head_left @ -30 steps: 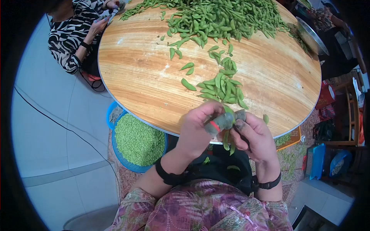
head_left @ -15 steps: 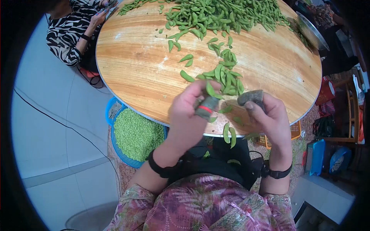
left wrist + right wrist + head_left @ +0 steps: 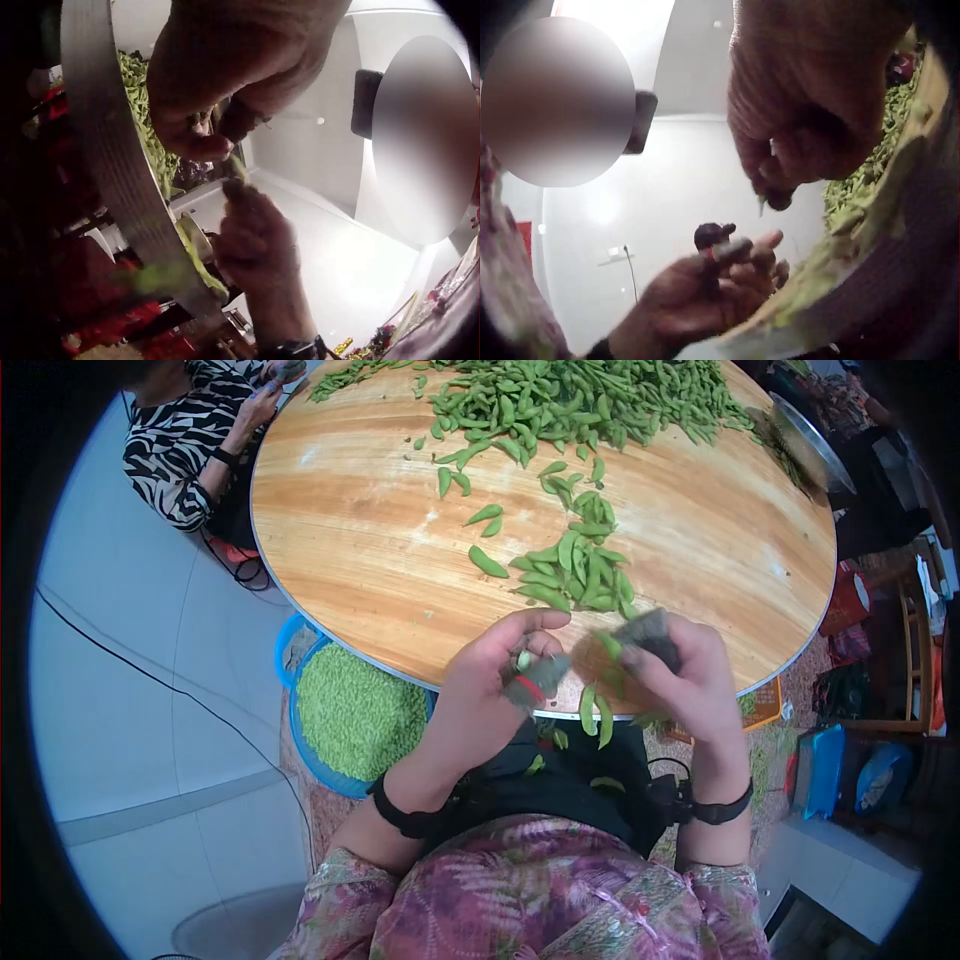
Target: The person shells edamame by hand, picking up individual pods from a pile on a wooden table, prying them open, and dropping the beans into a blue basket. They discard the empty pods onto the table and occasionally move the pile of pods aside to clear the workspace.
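My right hand (image 3: pixel 695 670), its thumb and index finger in grey coverings, pinches a green soybean pod (image 3: pixel 608 647) above the table's near edge. In the right wrist view, a thin green tip pokes out below those fingertips. Left of it, my left hand (image 3: pixel 490 675) is half curled, its index finger stretched forward and its thumb in a grey covering with a red band. A pale green bean (image 3: pixel 523 659) shows in the left palm. Two pods (image 3: pixel 596 715) hang over the table edge below the hands. A small pile of pods (image 3: pixel 580 572) lies just beyond them.
A big heap of pods (image 3: pixel 590 405) covers the far side of the round wooden table (image 3: pixel 370 550). Shelled beans fill a blue basin (image 3: pixel 296 720) at lower left. A metal bowl (image 3: pixel 810 445) leans at the far right. Another person (image 3: pixel 180 445) sits at far left.
The left hand held a pod half a second ago; now a pod is in the right hand. The hands have moved closer together, and the left has dropped nearer the table edge.
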